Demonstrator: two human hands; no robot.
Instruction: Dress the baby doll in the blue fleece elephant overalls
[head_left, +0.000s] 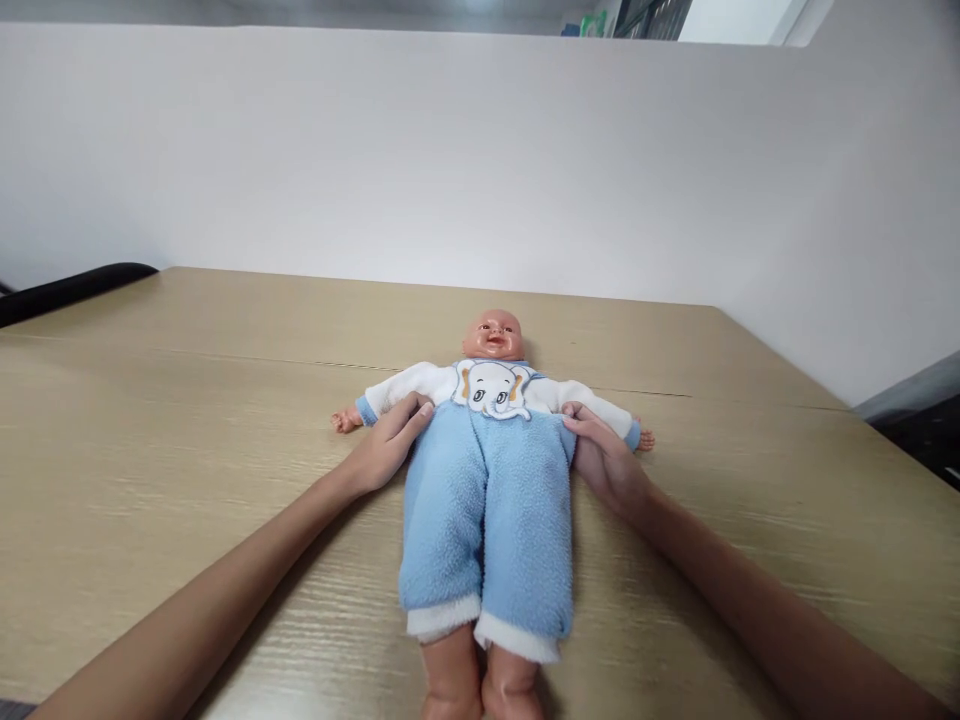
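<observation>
A baby doll [491,337] lies on its back on the wooden table [187,440], head away from me. It wears a white top with an elephant picture [491,388] and fluffy blue trousers [487,510] with white cuffs. My left hand [390,445] grips the trousers' waistband at the doll's left side as I see it, thumb on top. My right hand [604,455] pinches the waistband on the other side. The doll's bare legs [480,685] run off the bottom edge.
A white partition wall [480,160] stands behind the table. A dark chair back [67,290] shows at the far left. The table's right edge [885,440] drops off beside a dark floor area.
</observation>
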